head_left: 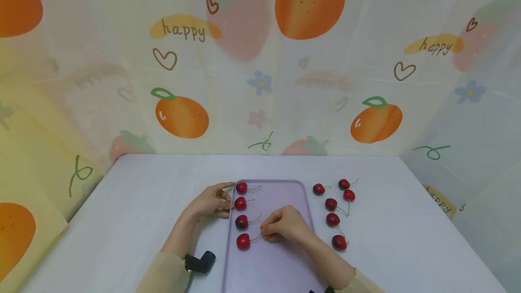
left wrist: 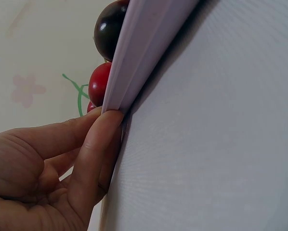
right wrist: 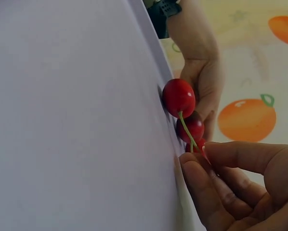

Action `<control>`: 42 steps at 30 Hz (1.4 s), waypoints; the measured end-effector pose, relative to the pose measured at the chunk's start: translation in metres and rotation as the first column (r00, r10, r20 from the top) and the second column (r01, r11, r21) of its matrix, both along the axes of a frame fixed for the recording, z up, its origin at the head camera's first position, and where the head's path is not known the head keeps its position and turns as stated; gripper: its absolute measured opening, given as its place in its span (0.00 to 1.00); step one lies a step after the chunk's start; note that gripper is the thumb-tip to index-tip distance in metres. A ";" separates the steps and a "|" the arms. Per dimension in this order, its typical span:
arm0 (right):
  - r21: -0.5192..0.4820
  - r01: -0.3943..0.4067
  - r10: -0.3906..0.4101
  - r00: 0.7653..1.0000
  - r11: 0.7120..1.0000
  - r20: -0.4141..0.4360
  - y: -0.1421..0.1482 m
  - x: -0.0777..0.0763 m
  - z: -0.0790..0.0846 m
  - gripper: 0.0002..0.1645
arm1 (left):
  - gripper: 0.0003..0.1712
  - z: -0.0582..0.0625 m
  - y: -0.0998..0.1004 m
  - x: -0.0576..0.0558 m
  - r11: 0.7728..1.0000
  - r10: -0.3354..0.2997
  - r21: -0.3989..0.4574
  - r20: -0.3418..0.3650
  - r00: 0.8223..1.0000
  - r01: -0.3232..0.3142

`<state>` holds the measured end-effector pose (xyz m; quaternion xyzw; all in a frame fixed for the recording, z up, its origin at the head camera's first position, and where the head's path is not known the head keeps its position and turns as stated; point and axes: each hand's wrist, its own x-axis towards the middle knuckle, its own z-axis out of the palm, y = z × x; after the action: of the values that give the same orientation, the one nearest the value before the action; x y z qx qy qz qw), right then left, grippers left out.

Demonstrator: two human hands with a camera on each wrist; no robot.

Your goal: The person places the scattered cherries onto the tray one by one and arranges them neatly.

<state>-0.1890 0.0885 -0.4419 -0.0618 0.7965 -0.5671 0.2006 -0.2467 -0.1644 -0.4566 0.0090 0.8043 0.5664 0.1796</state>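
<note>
On a pale purple tray [head_left: 270, 266], several dark red cherries with green stems stand in a column along the left side. My right hand [head_left: 285, 225] pinches the stem of the nearest cherry [head_left: 243, 241] between thumb and fingertips; its fruit rests on the tray. In the right wrist view, that cherry [right wrist: 178, 98] hangs in front of others, its stem running to the fingertips [right wrist: 194, 166]. At the tray's far left edge, my left hand [head_left: 211, 200] holds the rim, the thumb against its outer wall in the left wrist view, close to the farther cherries [left wrist: 100, 83].
More cherries [head_left: 332, 219] lie loose on the white table [head_left: 407, 238], right of the tray. A fruit-patterned cloth [head_left: 260, 103] hangs behind the table and at both sides. A black strap device [head_left: 200, 262] sits on the left wrist.
</note>
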 end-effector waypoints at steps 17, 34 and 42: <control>0.117 -0.015 0.026 0.995 0.993 -0.094 0.004 0.004 0.009 0.05 | 0.41 0.000 0.001 0.000 1.000 -0.013 -0.007 -0.007 1.000 0.013; 0.058 0.020 -0.014 0.996 0.998 -0.093 0.026 -0.002 0.024 0.09 | 0.41 0.001 0.001 0.000 1.000 -0.022 0.019 -0.006 1.000 0.022; 0.001 0.090 -0.090 0.990 0.996 -0.107 0.051 -0.007 0.038 0.13 | 0.40 0.002 0.001 0.001 1.000 -0.020 0.019 0.001 1.000 0.020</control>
<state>-0.1957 0.1399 -0.4039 -0.0554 0.8097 -0.5691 0.1323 -0.2455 -0.1638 -0.4545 0.0185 0.7986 0.5722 0.1855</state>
